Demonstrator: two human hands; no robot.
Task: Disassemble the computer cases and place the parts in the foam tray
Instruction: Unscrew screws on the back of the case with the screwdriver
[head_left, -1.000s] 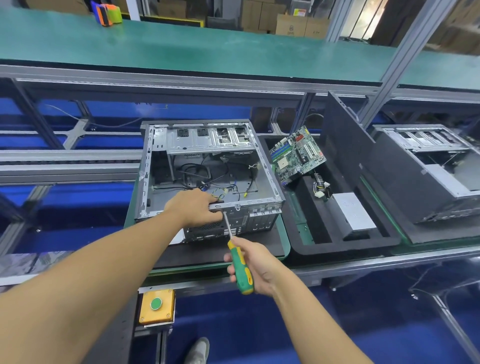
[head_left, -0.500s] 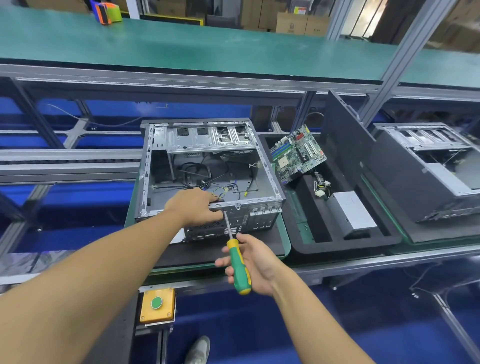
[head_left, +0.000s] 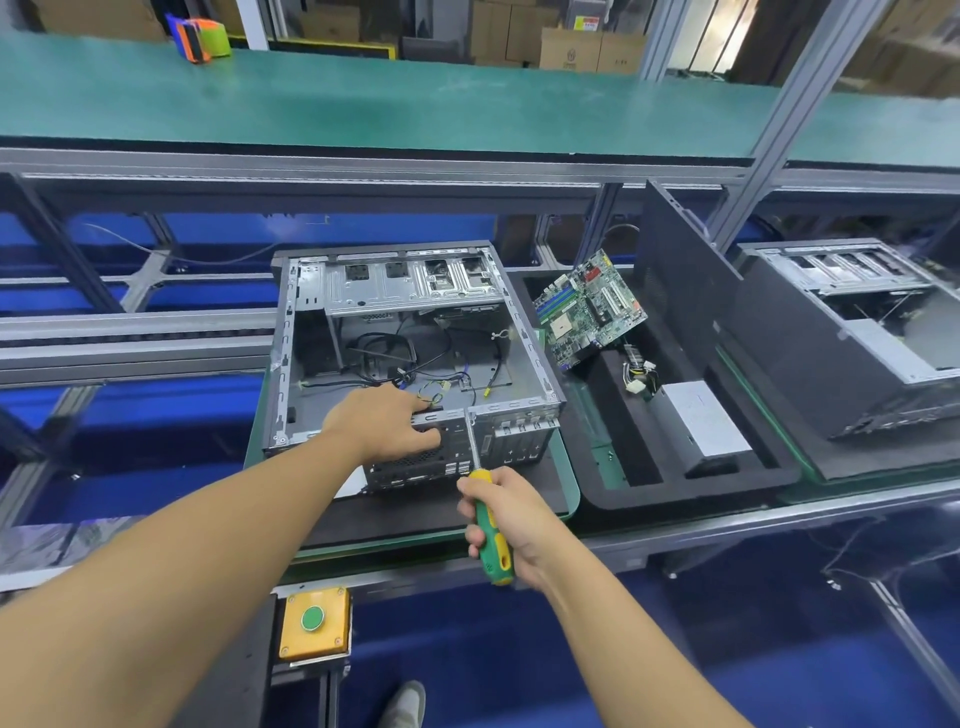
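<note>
An open grey computer case (head_left: 306, 332) lies on its side in front of me, loose cables inside. My left hand (head_left: 384, 421) grips the case's near rear edge, fingers curled over the rim. My right hand (head_left: 506, 519) holds a green-and-yellow screwdriver (head_left: 491, 540), its shaft pointing up to the rear panel's top edge. To the right sits the black foam tray (head_left: 675, 493). A green motherboard (head_left: 589, 309) leans in the tray, and a silver power supply (head_left: 704, 418) with its wire bundle lies there too.
A dark side panel (head_left: 685, 291) stands upright behind the tray. A second open case (head_left: 852, 332) lies at far right. A yellow box with a green button (head_left: 313, 621) hangs below the bench edge. A green shelf (head_left: 363, 98) runs overhead at the back.
My right hand has shifted its hold on the screwdriver handle, from fingers partly spread to wrapped round it. The left hand and the case stay in place.
</note>
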